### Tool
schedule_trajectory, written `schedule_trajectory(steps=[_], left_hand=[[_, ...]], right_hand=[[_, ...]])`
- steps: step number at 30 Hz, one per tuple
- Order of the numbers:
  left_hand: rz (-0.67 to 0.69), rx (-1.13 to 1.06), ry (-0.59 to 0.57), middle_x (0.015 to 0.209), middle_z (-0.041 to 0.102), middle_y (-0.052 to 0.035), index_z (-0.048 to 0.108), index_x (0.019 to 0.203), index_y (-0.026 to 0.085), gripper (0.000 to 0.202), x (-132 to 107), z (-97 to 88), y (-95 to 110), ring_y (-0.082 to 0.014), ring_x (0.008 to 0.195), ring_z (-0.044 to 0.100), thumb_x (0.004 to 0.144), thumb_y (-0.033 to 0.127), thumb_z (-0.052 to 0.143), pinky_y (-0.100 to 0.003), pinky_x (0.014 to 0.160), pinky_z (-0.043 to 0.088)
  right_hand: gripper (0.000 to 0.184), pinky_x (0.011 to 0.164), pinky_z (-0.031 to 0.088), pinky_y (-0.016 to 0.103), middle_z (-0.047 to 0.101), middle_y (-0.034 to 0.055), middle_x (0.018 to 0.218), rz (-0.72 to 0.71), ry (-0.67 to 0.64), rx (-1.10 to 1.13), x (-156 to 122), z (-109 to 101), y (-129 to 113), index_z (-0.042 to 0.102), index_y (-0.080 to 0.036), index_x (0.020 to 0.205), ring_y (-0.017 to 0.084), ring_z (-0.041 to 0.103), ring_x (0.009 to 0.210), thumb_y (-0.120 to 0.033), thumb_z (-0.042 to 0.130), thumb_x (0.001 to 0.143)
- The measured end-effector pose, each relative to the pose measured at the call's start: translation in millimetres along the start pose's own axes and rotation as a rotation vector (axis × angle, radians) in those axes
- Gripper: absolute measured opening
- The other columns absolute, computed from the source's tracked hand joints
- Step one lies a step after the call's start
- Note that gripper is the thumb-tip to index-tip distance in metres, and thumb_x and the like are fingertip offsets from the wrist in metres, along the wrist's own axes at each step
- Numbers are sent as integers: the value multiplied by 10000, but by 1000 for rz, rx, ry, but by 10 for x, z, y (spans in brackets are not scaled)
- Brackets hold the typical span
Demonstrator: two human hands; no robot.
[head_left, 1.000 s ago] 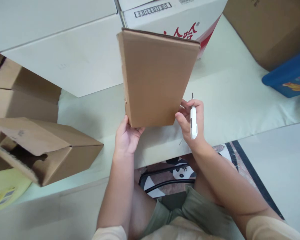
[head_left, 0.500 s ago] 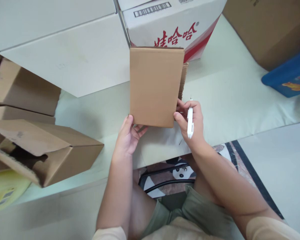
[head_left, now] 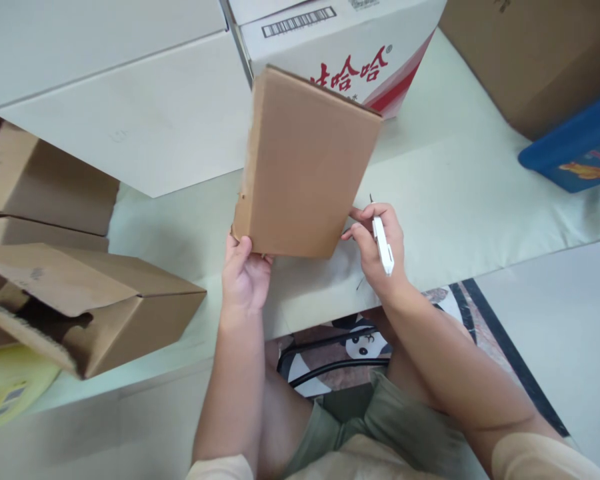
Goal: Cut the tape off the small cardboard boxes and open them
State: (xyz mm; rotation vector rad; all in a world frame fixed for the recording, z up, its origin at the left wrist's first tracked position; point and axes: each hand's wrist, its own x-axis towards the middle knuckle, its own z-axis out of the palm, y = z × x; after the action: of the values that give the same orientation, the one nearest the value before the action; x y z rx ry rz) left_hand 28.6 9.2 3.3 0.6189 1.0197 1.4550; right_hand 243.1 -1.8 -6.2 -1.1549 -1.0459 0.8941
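Pale cloth (head_left: pixel 460 180); left hand (head_left: pixel 249 277) holds brown carton (head_left: pixel 310 167), inside hidden.

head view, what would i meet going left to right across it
Open cardboard box → left hand → held cardboard box → right hand → blue container.

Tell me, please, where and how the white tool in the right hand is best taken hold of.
Grip the white tool by its near end, probably coming from the near side: its body is slim, this end lies exposed over the right hand, and the thin dark tip points to the far side.
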Motion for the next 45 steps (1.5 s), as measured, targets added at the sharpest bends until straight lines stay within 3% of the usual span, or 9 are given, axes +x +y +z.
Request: schedule_trajectory(steps=[3,6,9,14,22,27,37,45], left_hand=[[105,27,-6,1021,742,-21,715,1000,271,378,-23,6,50,-195,886,695,696,410,893,-281,704,509],[204,64,64,984,737,-21,724,1011,258,367,-23,17,40,-205,905,708,754,482,860,-293,735,523],[288,59,109,991,740,-19,721,1004,250,391,-9,46,23,-198,910,713,788,553,842,-282,736,543],[408,46,149,954,722,-18,706,906,226,362,6,82,58,-180,931,695,783,539,840,-270,814,563],[461,82,189,922,661,-16,620,835,228,272,24,13,106,-210,996,660,786,463,750,-313,916,525],[502,118,206,808,590,6,565,761,213,247,59,-41,95,-169,837,624,778,399,727,-282,820,509],[473,88,268,800,562,4,547,757,221,197,106,-104,103,-170,813,570,742,379,663,-276,759,468],[482,98,311,759,489,-3,514,701,229,204,89,-43,120,-179,809,529,705,383,647,-280,750,461]], right_hand=[[215,642,560,318,686,-37,943,40,30,-28,13,-5,-7,468,-283,944,105,631,574,-287,672,877],[185,624,540,307,613,-64,841,53,29,-34,18,1,-12,471,-278,934,98,607,540,-267,646,877],[173,645,549,307,647,-63,840,61,-9,-43,13,17,-17,465,-279,936,94,593,542,-280,632,888],[176,666,565,327,719,-25,871,52,-59,-42,17,18,-24,452,-282,941,129,632,625,-293,623,901],[136,631,549,302,730,-37,836,82,-18,-28,23,8,-6,474,-270,937,116,652,595,-274,604,897],[140,599,536,282,684,-69,726,75,-10,1,28,-1,1,485,-268,939,111,634,564,-315,617,929],[105,536,489,260,631,-86,646,57,-16,-10,-2,16,-65,512,-264,936,104,590,520,-266,614,909],[98,525,482,248,618,-81,650,44,-10,-4,8,6,-30,509,-266,935,100,578,527,-275,606,934]])
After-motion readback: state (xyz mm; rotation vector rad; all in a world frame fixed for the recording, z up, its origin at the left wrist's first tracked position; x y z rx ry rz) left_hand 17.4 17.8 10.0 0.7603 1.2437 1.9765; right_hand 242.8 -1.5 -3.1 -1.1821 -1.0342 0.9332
